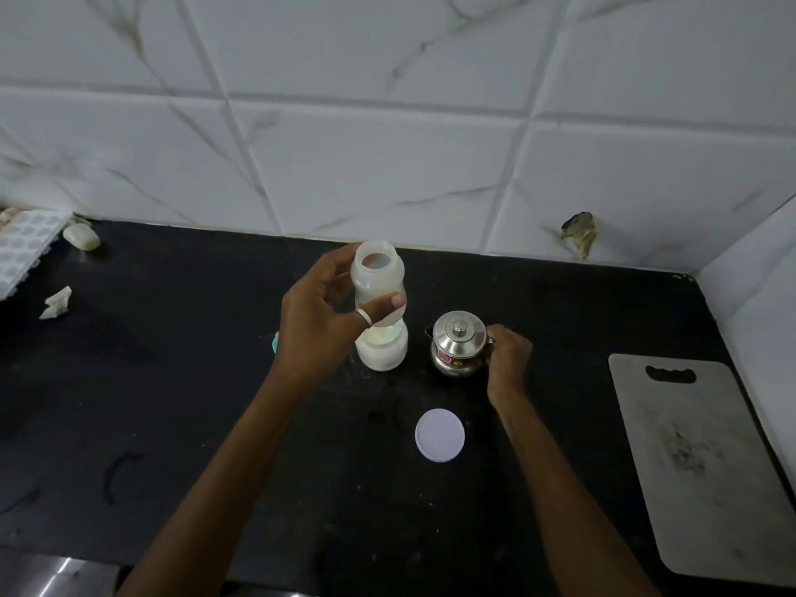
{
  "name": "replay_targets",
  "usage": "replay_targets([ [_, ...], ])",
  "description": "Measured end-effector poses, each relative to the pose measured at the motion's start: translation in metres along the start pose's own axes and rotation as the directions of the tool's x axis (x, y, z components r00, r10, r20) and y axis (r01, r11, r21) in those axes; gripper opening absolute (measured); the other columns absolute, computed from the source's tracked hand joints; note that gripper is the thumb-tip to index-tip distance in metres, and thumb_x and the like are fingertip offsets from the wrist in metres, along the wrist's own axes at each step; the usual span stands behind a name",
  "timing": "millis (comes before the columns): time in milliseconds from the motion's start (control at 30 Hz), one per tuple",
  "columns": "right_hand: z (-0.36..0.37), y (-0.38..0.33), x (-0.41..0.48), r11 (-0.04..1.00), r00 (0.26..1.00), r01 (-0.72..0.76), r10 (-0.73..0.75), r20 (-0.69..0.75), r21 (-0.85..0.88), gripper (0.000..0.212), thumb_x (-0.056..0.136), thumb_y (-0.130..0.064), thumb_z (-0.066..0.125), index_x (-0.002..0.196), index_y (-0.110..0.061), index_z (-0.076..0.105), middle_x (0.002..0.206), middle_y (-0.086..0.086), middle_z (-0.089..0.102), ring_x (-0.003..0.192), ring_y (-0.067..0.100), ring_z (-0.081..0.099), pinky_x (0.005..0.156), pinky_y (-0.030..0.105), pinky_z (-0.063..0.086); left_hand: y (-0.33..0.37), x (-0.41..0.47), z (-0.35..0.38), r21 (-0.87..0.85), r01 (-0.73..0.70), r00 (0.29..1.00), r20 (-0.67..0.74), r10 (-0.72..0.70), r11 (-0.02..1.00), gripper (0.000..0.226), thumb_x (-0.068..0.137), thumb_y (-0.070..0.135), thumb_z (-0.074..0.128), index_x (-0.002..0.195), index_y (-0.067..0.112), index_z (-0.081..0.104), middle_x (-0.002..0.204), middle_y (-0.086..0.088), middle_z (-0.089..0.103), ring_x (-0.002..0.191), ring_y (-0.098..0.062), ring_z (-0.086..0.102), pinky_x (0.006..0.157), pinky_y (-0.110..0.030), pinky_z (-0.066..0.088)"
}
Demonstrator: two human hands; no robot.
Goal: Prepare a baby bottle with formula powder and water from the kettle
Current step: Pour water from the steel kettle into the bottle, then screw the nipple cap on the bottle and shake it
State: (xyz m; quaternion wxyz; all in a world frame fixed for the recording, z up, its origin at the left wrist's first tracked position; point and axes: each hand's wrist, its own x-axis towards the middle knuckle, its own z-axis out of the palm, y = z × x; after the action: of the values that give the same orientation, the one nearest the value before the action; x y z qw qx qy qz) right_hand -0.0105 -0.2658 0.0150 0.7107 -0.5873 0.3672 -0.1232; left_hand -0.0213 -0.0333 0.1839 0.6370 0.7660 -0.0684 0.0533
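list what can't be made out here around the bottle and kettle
- Head view, kettle: handle hidden by the right hand; contents hidden by its lid.
- Head view, teal object: mostly hidden behind the left hand holding the baby bottle.
- Head view, ice tray: cut off by the left edge.
- Head view, kettle's red sticker: too small to read.

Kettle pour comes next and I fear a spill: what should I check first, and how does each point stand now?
1. Mouth of translucent white baby bottle uncapped: ok.
2. Grip of left hand on bottle's waist: ok.
3. Grip of right hand on small steel kettle handle: ok.
4. Seating of domed kettle lid: ok.
5. Water in kettle: cannot tell.
6. Powder in bottle: cannot tell.
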Motion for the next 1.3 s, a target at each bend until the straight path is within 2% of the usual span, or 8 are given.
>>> replay_targets([
  [400,-0.009,0.018,0.003,0.999,0.999,-0.032,0.032,0.011,0.011,0.024,0.083,0.000,0.053,0.061,-0.010,0.048,0.058,0.004,0.039,0.051,0.011,0.034,0.050,0.028,0.027,-0.008,-0.001,0.002,0.005,0.000,1.000,0.023,0.000,1.000,0.061,0.073,0.017,0.089,0.129,0.015,0.065,0.123,0.005,0.073,0.114,-0.012,0.071,0.098,-0.033,0.057],
  [500,-0.013,0.022,0.005,1.000,1.000,-0.001,0.002,0.027,-0.022,0.025,0.087,-0.004,0.056,0.064,-0.010,0.054,0.057,0.002,0.047,0.053,0.012,0.040,0.051,0.028,0.032,-0.008,-0.003,0.004,-0.008,0.003,1.000,0.022,-0.003,1.000,0.062,0.072,0.019,0.088,0.129,0.015,0.065,0.123,0.002,0.073,0.113,-0.013,0.071,0.097,-0.031,0.057],
  [633,-0.021,0.028,0.007,0.988,0.994,0.098,-0.093,0.048,-0.116,0.024,0.097,-0.029,0.064,0.078,-0.014,0.060,0.069,0.003,0.060,0.058,0.011,0.051,0.051,0.027,0.041,-0.007,-0.004,0.005,-0.004,-0.007,1.000,0.031,0.007,1.000,0.061,0.073,0.013,0.088,0.129,0.014,0.064,0.123,0.003,0.072,0.111,-0.007,0.071,0.093,-0.022,0.056],
  [733,-0.025,0.031,0.004,0.954,0.981,0.189,-0.191,0.012,-0.231,0.033,0.094,-0.054,0.060,0.093,-0.021,0.060,0.091,0.006,0.066,0.076,0.014,0.061,0.067,0.033,0.052,-0.006,-0.007,0.004,-0.009,-0.012,0.999,0.030,0.012,1.000,0.060,0.074,0.010,0.088,0.129,0.013,0.065,0.122,0.005,0.072,0.111,-0.006,0.071,0.092,-0.019,0.055],
  [833,-0.028,0.020,-0.003,0.893,0.942,0.306,-0.335,-0.033,-0.330,0.040,0.092,-0.060,0.055,0.092,-0.021,0.055,0.095,0.008,0.061,0.082,0.018,0.060,0.076,0.037,0.054,-0.005,-0.011,0.002,-0.018,-0.006,1.000,0.027,0.006,1.000,0.061,0.074,0.010,0.089,0.129,0.013,0.065,0.123,0.004,0.072,0.112,-0.008,0.071,0.093,-0.022,0.056],
  [1000,-0.019,-0.008,-0.027,0.729,0.815,0.551,-0.575,0.073,-0.406,0.036,0.092,-0.052,0.061,0.092,-0.017,0.053,0.088,0.003,0.054,0.074,0.017,0.054,0.068,0.037,0.051,0.004,-0.018,-0.004,-0.044,-0.004,1.000,0.015,0.005,0.999,0.062,0.071,0.015,0.090,0.129,0.014,0.065,0.122,0.004,0.074,0.113,-0.011,0.071,0.098,-0.032,0.057],
  [1200,0.012,-0.033,-0.070,0.630,0.726,0.683,-0.642,0.247,-0.369,0.037,0.089,-0.051,0.066,0.103,-0.018,0.056,0.105,-0.006,0.052,0.085,0.006,0.058,0.075,0.027,0.051,0.022,-0.035,-0.026,-0.054,-0.008,1.000,-0.009,0.007,0.998,0.060,0.070,0.018,0.089,0.126,0.020,0.067,0.117,0.010,0.075,0.109,-0.010,0.072,0.095,-0.032,0.059],
  [1300,0.028,-0.040,-0.091,0.564,0.637,0.771,-0.684,0.355,-0.297,0.043,0.091,-0.042,0.070,0.119,-0.013,0.055,0.121,-0.002,0.050,0.107,0.009,0.059,0.090,0.030,0.052,0.029,-0.040,-0.049,-0.038,-0.019,0.999,-0.040,0.017,0.999,0.058,0.071,0.016,0.090,0.123,0.025,0.067,0.116,0.012,0.076,0.108,-0.008,0.072,0.094,-0.031,0.059],
])
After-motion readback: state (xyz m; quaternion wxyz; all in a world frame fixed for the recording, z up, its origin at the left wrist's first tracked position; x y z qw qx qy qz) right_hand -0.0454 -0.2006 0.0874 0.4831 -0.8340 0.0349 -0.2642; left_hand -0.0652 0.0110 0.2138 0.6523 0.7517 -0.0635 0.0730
